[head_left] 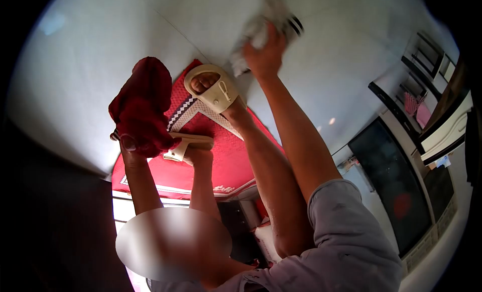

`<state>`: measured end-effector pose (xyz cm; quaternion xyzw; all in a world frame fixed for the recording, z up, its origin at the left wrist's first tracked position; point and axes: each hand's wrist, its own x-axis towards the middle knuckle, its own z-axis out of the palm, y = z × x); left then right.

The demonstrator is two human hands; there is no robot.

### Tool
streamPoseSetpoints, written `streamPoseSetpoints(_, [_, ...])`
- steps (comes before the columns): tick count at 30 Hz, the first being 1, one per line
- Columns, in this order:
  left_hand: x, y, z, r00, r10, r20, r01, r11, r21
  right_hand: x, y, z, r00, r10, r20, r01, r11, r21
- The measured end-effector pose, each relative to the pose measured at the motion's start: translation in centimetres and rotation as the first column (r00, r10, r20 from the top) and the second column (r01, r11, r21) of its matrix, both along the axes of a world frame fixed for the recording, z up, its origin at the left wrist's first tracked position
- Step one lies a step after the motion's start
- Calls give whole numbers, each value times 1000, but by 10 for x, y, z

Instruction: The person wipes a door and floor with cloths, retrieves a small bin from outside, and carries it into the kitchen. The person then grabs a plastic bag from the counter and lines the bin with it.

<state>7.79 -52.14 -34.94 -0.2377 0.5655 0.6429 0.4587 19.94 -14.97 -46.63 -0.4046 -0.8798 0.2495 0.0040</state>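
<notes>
A dark red cloth hangs bunched from my left hand, whose fingers are mostly hidden by its folds. My right hand grips a grey cloth with dark stripes at its edge, and the cloth is blurred by motion. The grey cloth is over the pale floor, beyond the sandals. Between my arms are two bare feet in cream sandals, over a red patterned mat. The red cloth is to the left of the sandals.
Pale tiled floor spreads around the mat. On the right are dark-framed chairs, one with a pink item on it, and a dark glossy panel. A dark shape fills the lower left. A blurred oval covers part of the bottom.
</notes>
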Motion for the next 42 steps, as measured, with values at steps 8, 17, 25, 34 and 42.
streamPoseSetpoints(8, [-3, 9, 6, 990, -133, 48, 140, 966, -215, 277, 18, -31, 75, -531, 844, 995, -17, -100])
streamPoseSetpoints(17, [22, 31, 39, 998, -53, -21, 56, 964, 261, 85, 18, 49, 964, -207, 167, 245, 935, -257])
streamPoseSetpoints(25, [-12, 23, 63, 993, -120, 5, 120, 991, -61, 87, 12, -13, 948, -297, 112, 306, 949, -69])
streamPoseSetpoints(34, [6, -20, 168, 972, 231, 49, -227, 972, -67, 403, 2, 168, 194, 276, 941, 560, 757, -337])
streamPoseSetpoints(42, [-4, 33, 329, 988, 105, -110, -107, 994, -7, 448, -1, 402, 197, 394, 898, 679, 605, -415])
